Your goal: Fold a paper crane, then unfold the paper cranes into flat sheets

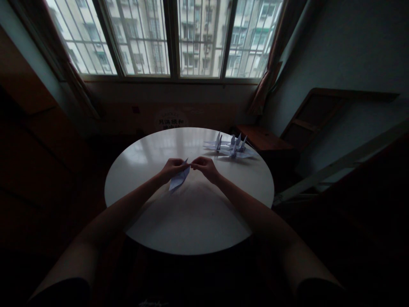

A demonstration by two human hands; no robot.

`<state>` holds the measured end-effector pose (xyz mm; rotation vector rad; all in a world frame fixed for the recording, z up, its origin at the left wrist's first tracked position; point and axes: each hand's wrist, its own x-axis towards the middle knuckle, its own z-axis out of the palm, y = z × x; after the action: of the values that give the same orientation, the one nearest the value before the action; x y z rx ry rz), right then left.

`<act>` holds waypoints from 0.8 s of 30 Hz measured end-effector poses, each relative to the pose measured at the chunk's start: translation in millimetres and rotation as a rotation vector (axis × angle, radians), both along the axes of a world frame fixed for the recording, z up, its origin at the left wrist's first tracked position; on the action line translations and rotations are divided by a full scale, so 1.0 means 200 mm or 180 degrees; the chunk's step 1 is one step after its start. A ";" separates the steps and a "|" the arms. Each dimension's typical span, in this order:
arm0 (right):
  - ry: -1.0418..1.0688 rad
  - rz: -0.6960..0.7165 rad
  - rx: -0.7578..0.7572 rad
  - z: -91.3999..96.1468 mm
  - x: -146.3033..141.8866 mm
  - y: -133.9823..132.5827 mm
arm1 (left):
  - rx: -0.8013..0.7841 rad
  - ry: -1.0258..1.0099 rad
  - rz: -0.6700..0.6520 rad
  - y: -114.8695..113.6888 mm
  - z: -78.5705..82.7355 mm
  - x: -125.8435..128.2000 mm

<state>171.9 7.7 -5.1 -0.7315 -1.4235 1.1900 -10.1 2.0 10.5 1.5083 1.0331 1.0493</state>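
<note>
Above the middle of the round white table my two hands meet at a folded piece of pale paper, which looks like a partly shaped origami crane. My left hand is closed around its upper body, and a pointed flap hangs below the fingers toward me. With thumb and forefinger together, my right hand pinches the paper's narrow tip on the right. Several finished paper cranes stand clustered at the table's far right, beyond my right hand.
A low reddish-brown wooden cabinet stands behind the table's right side. Barred windows with curtains fill the far wall. A pale slanting rail runs along the right, near the table edge. Dark wooden furniture lines the left.
</note>
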 end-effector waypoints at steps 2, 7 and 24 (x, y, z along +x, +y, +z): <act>0.0049 0.0086 -0.0101 0.00 0.00 0.00 | -0.0011 -0.0023 -0.0014 0.00 0.00 0.00; 0.0041 0.0097 -0.0103 0.00 -0.01 -0.01 | -0.0115 -0.0091 -0.0022 0.00 0.00 0.00; 0.0182 -0.0079 -0.0053 0.01 -0.03 -0.02 | -0.0001 -0.0434 0.0019 -0.01 0.03 0.00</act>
<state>165.9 3.7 -2.8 -0.7190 -1.3553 1.1958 -9.4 -0.2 16.8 1.4136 0.9427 1.1395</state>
